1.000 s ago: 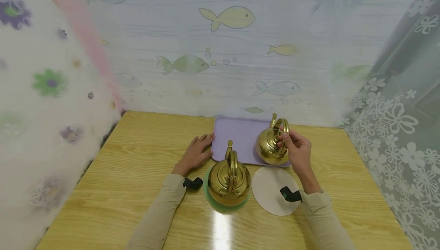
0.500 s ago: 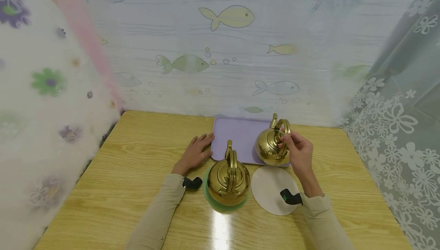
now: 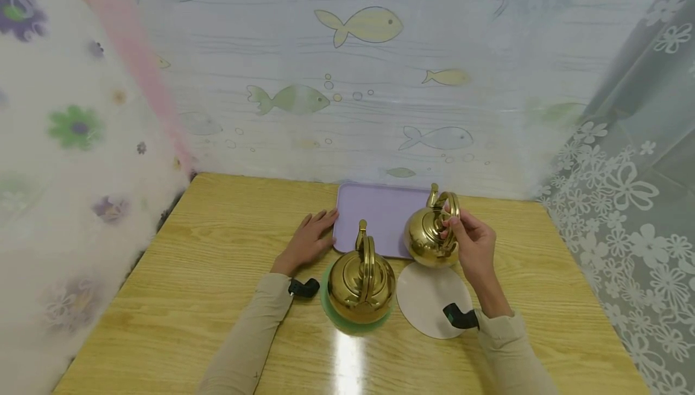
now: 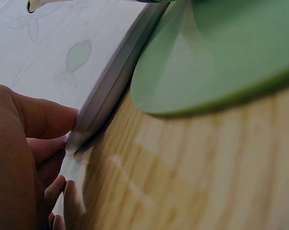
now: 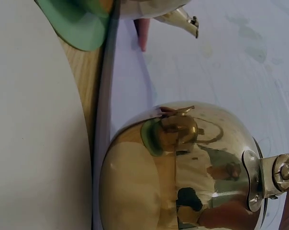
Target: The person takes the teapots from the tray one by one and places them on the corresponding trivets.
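Observation:
In the head view my right hand (image 3: 476, 249) grips the arched handle of a shiny gold kettle (image 3: 429, 238). That kettle is over the front right part of the lilac tray (image 3: 369, 211), its lower edge reaching the far rim of a round whitish mat (image 3: 429, 304). Whether its base touches the tray cannot be seen. My left hand (image 3: 306, 243) lies at the tray's left edge; the left wrist view shows its thumb and fingertips touching the rim (image 4: 99, 103). A second gold kettle (image 3: 353, 292) stands on a round green mat (image 3: 347, 325), between the hands.
Everything is on a wooden table (image 3: 206, 298). A fish-patterned curtain (image 3: 282, 51) hangs behind it, with a flower-printed curtain (image 3: 81, 202) on the left and a lacy one (image 3: 624, 232) at right. A black wrist camera sits at each cuff.
The right kettle has moved slightly towards me, from within the tray to overlapping its front edge, with my right hand on its handle. The left hand and the other kettle stay put.

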Demonstrator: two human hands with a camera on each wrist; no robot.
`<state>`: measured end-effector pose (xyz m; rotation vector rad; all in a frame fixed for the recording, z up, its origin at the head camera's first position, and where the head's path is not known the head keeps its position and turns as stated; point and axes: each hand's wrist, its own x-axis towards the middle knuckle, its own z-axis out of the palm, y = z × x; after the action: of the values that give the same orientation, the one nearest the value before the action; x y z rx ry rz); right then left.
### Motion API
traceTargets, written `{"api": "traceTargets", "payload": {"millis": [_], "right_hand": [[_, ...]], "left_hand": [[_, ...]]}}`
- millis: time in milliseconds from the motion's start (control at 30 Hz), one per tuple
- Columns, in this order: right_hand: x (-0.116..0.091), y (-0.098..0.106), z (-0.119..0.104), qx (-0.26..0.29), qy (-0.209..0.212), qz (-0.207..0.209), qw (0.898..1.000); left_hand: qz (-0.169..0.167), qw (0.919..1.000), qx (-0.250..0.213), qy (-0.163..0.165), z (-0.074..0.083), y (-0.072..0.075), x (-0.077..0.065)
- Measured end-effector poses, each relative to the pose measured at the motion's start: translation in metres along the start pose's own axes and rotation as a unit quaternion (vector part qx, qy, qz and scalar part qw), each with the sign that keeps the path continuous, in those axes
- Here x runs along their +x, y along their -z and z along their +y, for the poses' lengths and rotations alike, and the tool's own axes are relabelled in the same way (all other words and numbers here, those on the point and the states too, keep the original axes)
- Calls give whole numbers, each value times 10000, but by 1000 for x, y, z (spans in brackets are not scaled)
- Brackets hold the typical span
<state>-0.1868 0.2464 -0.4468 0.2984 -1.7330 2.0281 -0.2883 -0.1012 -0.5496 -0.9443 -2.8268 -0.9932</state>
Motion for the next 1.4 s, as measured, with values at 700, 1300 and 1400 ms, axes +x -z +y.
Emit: {"api": "traceTargets", "payload": {"millis": [700, 1300, 1400], "right_hand": [[-15, 1, -6, -68, 10, -53, 10000], [-26, 2, -8, -106, 151, -174, 9997], [-27, 1, -10, -147, 99, -149, 9997]], "left_hand": [[3, 10000, -24, -13, 6, 4, -2], [-11, 10000, -21, -65, 5, 4, -1], [-4, 10000, -14, -63, 4, 4, -1]]}}
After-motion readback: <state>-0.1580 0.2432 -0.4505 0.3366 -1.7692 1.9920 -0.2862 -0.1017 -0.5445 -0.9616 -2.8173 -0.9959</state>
